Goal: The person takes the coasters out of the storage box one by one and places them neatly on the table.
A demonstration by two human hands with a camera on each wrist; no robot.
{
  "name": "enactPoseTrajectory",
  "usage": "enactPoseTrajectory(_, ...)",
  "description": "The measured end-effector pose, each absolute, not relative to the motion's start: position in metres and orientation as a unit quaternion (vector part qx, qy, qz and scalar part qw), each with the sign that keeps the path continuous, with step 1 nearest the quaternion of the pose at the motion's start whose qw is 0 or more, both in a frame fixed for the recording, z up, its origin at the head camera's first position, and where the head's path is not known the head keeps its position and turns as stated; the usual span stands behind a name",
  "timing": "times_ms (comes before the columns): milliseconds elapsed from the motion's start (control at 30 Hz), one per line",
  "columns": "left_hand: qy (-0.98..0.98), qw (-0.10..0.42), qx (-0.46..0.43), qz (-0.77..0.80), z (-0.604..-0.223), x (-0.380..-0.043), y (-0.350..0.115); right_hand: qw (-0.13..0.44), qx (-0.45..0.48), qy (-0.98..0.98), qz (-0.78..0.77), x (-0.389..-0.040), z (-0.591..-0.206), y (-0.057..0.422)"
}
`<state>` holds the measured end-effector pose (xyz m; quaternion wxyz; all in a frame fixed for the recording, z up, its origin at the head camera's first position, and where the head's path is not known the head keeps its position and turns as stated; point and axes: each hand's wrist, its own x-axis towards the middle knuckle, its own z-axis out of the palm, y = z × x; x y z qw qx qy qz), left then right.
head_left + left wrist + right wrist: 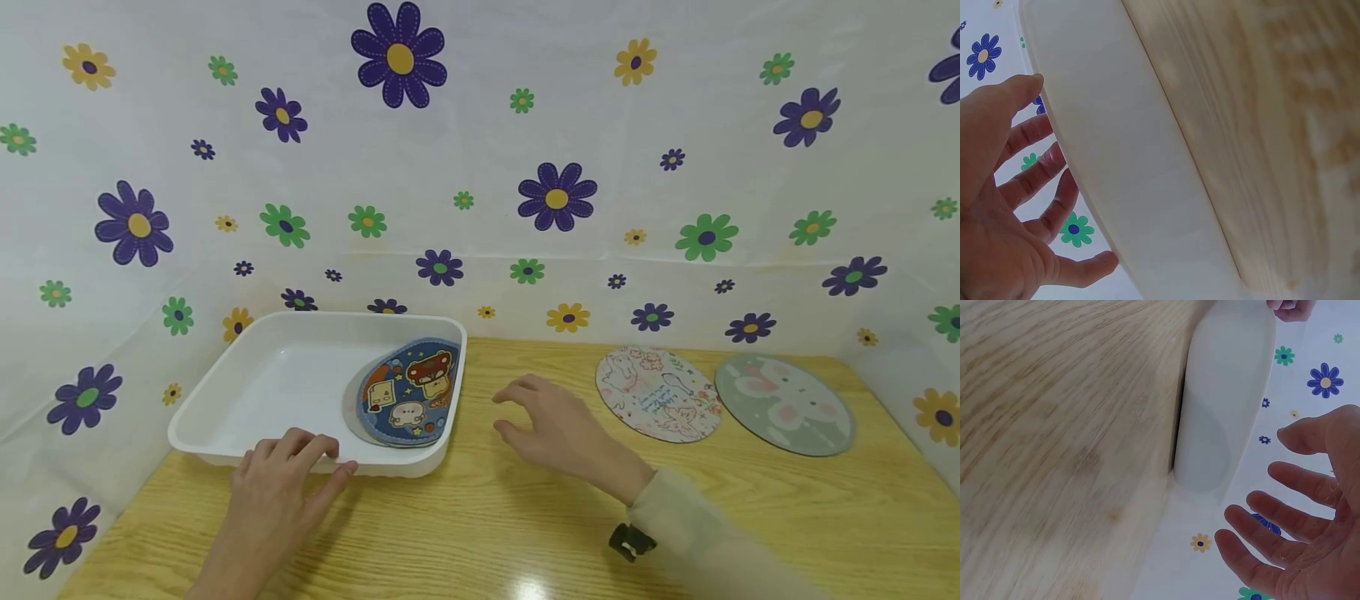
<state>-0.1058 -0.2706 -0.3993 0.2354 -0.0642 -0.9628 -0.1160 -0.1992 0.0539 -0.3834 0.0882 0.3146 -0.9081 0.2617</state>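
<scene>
A white plastic tray (281, 383) stands at the left of the wooden table. Inside its right end lies a dark blue round mat (397, 408) with cartoon figures, its right part hidden by the tray wall. Under it a pale mat (356, 412) shows only at its left edge. My left hand (279, 479) rests on the tray's front rim, thumb and fingertips touching it. Just right of the tray my right hand (551, 425) hovers over the table, fingers loosely bent and apart, with nothing in it.
Right of my right hand lie a pink-patterned round mat (660, 396) and a grey-green round mat (783, 404) with a rabbit face, side by side. A flower-printed white cloth (480, 133) hangs behind the table (450, 542) and down both sides.
</scene>
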Motion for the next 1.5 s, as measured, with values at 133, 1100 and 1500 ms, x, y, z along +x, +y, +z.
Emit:
enactPoseTrajectory(133, -0.962, 0.238, -0.065, -0.116, -0.4, -0.106, -0.27, 0.089, 0.321, -0.907, 0.259, -0.199, -0.382, 0.049)
enactPoseTrajectory(1100, -0.969, 0.21, -0.047, -0.12, -0.397, -0.106, -0.268, 0.074, 0.42, -0.858, 0.288, -0.2, -0.378, 0.008)
enactPoseTrajectory(1500, -0.969, 0.21, -0.052, -0.121, -0.397, -0.105, -0.269, 0.098, 0.485, -0.832, 0.251, -0.207, -0.378, -0.012)
